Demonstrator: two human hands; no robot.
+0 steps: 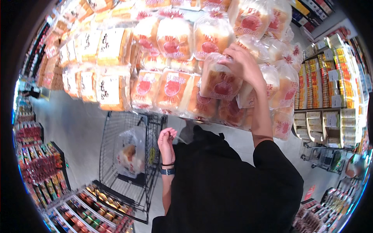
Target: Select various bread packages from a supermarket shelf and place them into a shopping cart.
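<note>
My right hand (242,62) grips the gathered top of a clear plastic bag of bread (221,81) with red print. That loaf rests against other packed loaves on the bread display, tilted towards me. My left hand (167,145), with a dark watch and a band at the wrist, hangs with fingers bent beside the shopping cart and holds nothing. More bagged loaves (174,38) stand in rows in front of me, and flat bread packs (174,88) line the front edge. White-labelled bread packs (112,46) are stacked to the left.
A black wire shopping cart (145,186) stands at my left with a filled clear plastic bag (131,154) in it. Shelves of packaged goods (326,81) are at the right. Racks of jars or cans (96,209) are at the lower left. A second cart (323,157) is farther right.
</note>
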